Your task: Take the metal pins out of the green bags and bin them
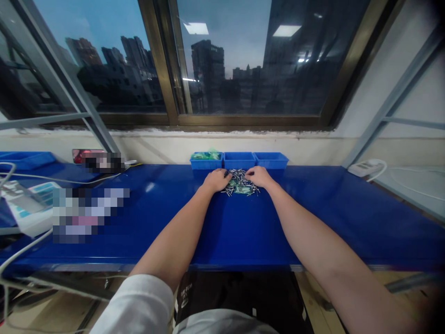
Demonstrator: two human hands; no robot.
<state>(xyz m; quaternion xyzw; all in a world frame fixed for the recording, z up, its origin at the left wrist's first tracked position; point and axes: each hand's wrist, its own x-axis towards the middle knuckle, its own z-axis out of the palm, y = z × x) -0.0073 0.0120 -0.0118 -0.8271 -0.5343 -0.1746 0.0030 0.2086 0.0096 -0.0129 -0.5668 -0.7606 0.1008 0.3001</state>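
Head view: your left hand (217, 180) rests at the left edge of a pile of metal screws (239, 176), fingers loosely curled; whether it grips any piece cannot be determined. Your right hand (257, 177) is at the pile's right edge, thumb and fingertips drawn close together; any held piece is too small to confirm. The pile lies on the blue table (236, 232), between your hands, with green-tinted packets (242, 187) among its near part. Just beyond stand three blue bins in a row; the left bin (206, 163) contains green plastic material (210, 155).
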